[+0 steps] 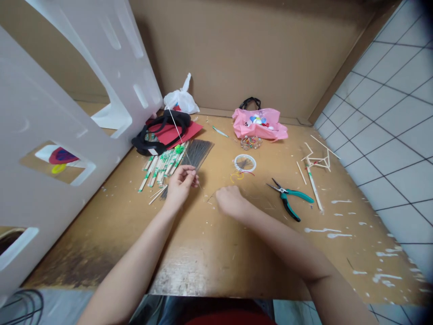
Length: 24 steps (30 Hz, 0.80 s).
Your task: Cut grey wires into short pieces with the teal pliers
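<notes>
My left hand (181,184) is closed in a pinch on a long thin straight wire (176,127), which slants up and to the left above the table. My right hand (232,201) is curled into a fist low over the wood, slightly blurred. Its fingertips are turned down and hidden, so what they may hold does not show. A short dark piece of wire (211,197) shows just left of the fist. Behind my left hand lies a bundle of grey wires (199,152), beside paper-wrapped chopsticks (162,164).
Pliers (287,196) with teal handles lie right of my right hand. Beyond are a white ring (245,163), a pink bag (260,124), a white bag (181,100), black straps (162,133) and a stick frame (318,160). A white plastic panel (135,67) stands left.
</notes>
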Tool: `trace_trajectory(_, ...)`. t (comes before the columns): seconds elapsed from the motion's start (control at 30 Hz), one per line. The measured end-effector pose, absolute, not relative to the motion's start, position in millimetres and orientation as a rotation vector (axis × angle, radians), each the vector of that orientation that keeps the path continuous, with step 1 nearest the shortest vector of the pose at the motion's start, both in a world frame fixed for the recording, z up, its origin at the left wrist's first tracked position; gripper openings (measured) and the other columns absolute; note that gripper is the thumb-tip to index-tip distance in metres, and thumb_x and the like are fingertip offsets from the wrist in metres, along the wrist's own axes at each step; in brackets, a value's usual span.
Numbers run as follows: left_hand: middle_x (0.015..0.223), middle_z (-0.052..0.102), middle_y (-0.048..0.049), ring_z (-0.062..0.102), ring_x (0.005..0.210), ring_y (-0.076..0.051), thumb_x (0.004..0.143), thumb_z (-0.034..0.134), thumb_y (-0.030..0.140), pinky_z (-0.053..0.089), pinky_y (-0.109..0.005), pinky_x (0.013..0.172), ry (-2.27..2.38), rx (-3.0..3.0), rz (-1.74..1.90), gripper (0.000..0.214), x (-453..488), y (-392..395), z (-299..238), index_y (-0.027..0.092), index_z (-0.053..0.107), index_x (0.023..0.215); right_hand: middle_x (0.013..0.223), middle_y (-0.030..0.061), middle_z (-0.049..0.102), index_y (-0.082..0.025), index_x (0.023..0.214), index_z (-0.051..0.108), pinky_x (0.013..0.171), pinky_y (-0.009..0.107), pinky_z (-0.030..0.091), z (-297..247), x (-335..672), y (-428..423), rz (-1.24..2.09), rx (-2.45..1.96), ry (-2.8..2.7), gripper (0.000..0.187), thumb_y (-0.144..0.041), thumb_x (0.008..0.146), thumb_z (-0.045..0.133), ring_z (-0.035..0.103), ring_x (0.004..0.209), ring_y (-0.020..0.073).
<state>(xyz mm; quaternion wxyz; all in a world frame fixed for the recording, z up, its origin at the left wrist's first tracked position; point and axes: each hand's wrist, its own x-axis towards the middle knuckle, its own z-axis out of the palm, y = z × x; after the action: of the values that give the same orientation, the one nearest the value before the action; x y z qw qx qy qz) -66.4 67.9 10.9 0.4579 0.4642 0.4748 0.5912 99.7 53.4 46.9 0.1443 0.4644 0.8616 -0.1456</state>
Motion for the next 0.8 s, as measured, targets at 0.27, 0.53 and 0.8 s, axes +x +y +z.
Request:
trace_trajectory(0.27, 0.062, 0.059, 0.0018, 0.061, 0.054, -0.011, 0.071, 0.067, 0.034, 0.048, -0.020, 0.048, 0.938, 1.071, 1.188, 0.029, -40, 52, 15, 0.014, 0.052, 0.085, 0.080, 0.0041, 0.070, -0.014, 0.106, 0.058, 0.056, 0.021, 0.048, 33, 157, 71, -1.250, 1.444, 2.561, 0.028, -0.022, 0.081, 0.048, 0.064, 0.063, 0.0108)
trace_trajectory(0.53, 0.065, 0.059, 0.0015, 0.060, 0.055, -0.010, 0.072, 0.067, 0.035, 0.046, -0.020, 0.047, 0.903, 1.134, 1.154, 0.030, -27, 46, 7, 0.013, 0.052, 0.086, 0.069, 0.0017, 0.067, -0.015, 0.085, 0.067, 0.057, 0.024, 0.047, 10, 161, 58, -2.423, 1.519, 1.953, 0.030, -0.036, 0.064, 0.069, 0.060, 0.060, 0.0108)
trace_trajectory(0.8, 0.061, 0.059, 0.0016, 0.060, 0.055, -0.010, 0.074, 0.065, 0.032, 0.046, -0.019, 0.050, 0.909, 1.207, 1.116, 0.025, -23, 40, 8, 0.014, 0.052, 0.085, 0.065, 0.0011, 0.066, -0.016, 0.080, 0.070, 0.059, 0.024, 0.046, 10, 158, 56, -2.324, 1.458, 2.050, 0.026, -0.039, 0.069, 0.066, 0.058, 0.058, 0.0103)
